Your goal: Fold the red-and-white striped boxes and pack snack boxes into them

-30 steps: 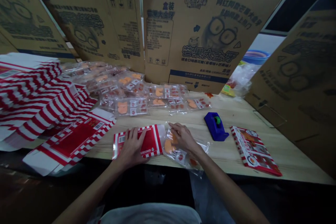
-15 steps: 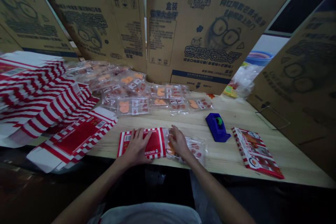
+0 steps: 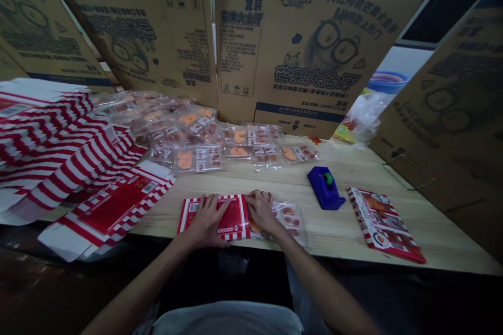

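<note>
Box (image 3: 238, 214) lay on the worktop (image 3: 283, 180), left of the dispenser (image 3: 326, 188) and nearer the body. Packet (image 3: 293, 222) lay between box and dispenser, one end at the box's right end; the right hand (image 3: 260, 208) hid the join, so I could not tell whether any of it was inside.

Left grip: the left hand (image 3: 206, 220) was spread over the box, fingers unclenched. Right grip: fingers bent over the packet's orange end; pinching or only pressing, I could not tell.

Handling, my estimate: box light, thin card, firm along its edges, easily dented mid-panel; best steadied flat-handed or by its long edges. Packet light, floppy, slick film; contents probably soft. I favoured the filled end, since loose film would buckle.

Surroundings: spare packets (image 3: 200, 159) lay left of the dispenser, farther from the body; striped cartons (image 3: 74, 141) were piled far left of it. A red pack (image 3: 387, 225) lay to its right. Cardboard panels (image 3: 306, 36) stood beyond it, limiting forward reach. The dispenser itself, apart from the packet, I judged the nearest obstacle on the right.
</note>
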### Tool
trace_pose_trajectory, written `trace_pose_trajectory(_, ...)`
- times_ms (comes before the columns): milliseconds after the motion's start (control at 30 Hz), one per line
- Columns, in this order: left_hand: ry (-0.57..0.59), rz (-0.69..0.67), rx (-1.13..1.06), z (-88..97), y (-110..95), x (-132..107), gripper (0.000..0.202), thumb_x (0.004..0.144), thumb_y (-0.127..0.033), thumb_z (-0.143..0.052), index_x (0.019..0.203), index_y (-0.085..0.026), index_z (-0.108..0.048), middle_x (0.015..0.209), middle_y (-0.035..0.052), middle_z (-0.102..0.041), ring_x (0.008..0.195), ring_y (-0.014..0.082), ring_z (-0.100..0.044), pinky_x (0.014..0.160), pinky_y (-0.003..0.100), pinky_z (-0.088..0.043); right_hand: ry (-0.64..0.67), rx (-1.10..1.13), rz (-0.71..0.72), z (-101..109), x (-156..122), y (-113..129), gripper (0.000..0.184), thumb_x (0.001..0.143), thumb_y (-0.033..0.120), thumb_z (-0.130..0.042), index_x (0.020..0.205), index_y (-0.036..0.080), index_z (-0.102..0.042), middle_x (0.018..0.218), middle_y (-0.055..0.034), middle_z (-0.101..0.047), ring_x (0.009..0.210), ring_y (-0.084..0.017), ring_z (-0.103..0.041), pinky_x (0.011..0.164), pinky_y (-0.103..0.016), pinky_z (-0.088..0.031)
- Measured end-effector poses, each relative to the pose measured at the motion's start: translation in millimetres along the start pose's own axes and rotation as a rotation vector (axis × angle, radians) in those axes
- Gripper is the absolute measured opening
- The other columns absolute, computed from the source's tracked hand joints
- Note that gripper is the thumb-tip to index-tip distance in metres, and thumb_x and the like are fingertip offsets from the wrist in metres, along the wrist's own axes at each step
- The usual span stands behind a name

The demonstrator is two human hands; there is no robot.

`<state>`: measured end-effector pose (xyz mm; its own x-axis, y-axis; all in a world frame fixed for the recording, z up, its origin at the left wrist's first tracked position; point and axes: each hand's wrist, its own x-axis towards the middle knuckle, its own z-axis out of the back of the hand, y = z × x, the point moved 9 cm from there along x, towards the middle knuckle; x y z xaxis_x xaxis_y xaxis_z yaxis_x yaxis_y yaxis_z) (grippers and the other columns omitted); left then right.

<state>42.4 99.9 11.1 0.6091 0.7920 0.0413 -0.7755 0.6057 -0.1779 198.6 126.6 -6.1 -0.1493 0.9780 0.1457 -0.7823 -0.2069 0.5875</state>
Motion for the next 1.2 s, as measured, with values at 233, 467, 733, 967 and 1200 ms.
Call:
trace_pose_trajectory(233,0.125,-0.035,0.018,-6.9,-1,-3,0.123,0.045,-0.062,-0.081,0.147,-0.012,-0.034,0.148,0.0300,-0.032,0.137,0.0483,-0.028,0.111,0.063,-0.017,-0.328,0.447,-0.057,73,-28,-44,0.025,0.084,0.031,-0.049,0.090,0.019,-0.070,0.112,-0.0122,-0.065,0.104,-0.024,-0.061,0.089,-0.040,-0.047)
trace_pose_trajectory(467,0.101,-0.043,-0.001,-7.9,-1,-3,0.122,0.044,-0.060,-0.082,0.146,-0.012,-0.035,0.147,0.0294,-0.034,0.138,0.0472,-0.028,0.112,0.063,-0.017,-0.317,0.152,-0.395,117,-97,-120,0.039,0.077,0.052,-0.058,0.088,0.017,-0.071,0.086,-0.0136,-0.072,0.080,-0.030,-0.067,0.077,-0.044,-0.053)
trace_pose_trajectory(733,0.040,-0.053,-0.031,-10.8,-31,9,0.117,0.045,-0.057,-0.082,0.144,-0.012,-0.038,0.144,0.0264,-0.037,0.136,0.0463,-0.030,0.112,0.062,-0.017,-0.147,0.741,-0.238,13,-67,-18,0.052,0.082,0.049,-0.062,0.125,0.021,-0.058,0.118,-0.0111,-0.068,0.100,-0.026,-0.067,0.083,-0.041,-0.056)
trace_pose_trajectory(967,-0.237,0.234,-0.030,24.8,-14,-1,0.109,0.052,-0.062,-0.076,0.142,-0.014,-0.037,0.134,0.0243,-0.044,0.123,0.0441,-0.040,0.104,0.060,-0.026,-0.531,0.722,-0.239,37,-76,-4,0.032,0.076,0.037,-0.069,0.098,0.022,-0.051,0.115,-0.0096,-0.059,0.108,-0.023,-0.059,0.096,-0.042,-0.048)
trace_pose_trajectory(1200,-0.288,0.472,-0.032,28.9,-19,-18,0.095,0.067,-0.062,-0.068,0.140,-0.010,-0.036,0.116,0.0196,-0.053,0.105,0.0376,-0.049,0.089,0.050,-0.039,-0.669,0.943,-0.359,20,-93,-24,0.045,0.063,0.031,-0.078,0.085,0.024,-0.039,0.120,-0.0086,-0.050,0.110,-0.023,-0.057,0.085,-0.037,-0.053)
